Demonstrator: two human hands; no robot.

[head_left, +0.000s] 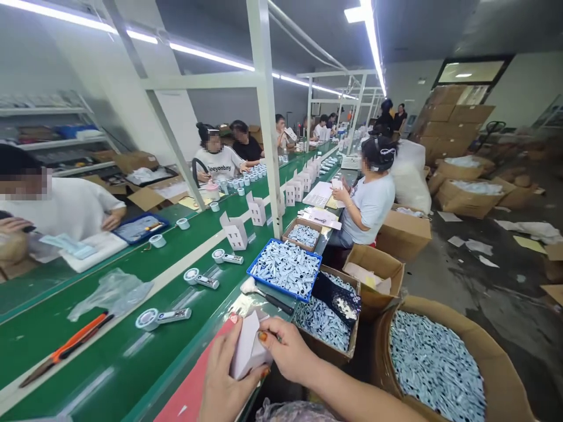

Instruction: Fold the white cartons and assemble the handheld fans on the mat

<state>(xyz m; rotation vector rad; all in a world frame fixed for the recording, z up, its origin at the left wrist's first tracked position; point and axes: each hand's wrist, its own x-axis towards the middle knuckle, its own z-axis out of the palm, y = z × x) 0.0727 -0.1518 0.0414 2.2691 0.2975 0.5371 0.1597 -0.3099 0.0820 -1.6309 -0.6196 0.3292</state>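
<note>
A small white cardboard box [247, 347] with a raised flap is held between my two hands, low in the middle of the head view. My left hand [226, 372] wraps its near left side, thumb along the lower edge. The fingers of my right hand [285, 349] pinch the box's right edge near the top. Beneath lies a red sheet [193, 381] on the bench edge. Just beyond, a tool with a black handle and pale head [266, 295] rests beside a blue tray [288, 269] heaped with small light-blue plastic parts.
A green conveyor belt [176, 346] runs to my left, carrying white round devices [147, 319], standing white boxes [234, 231], a plastic bag [112, 293] and orange-handled pliers [73, 346]. Cartons of parts [440, 363] stand to my right. Co-workers [372, 193] sit along both sides.
</note>
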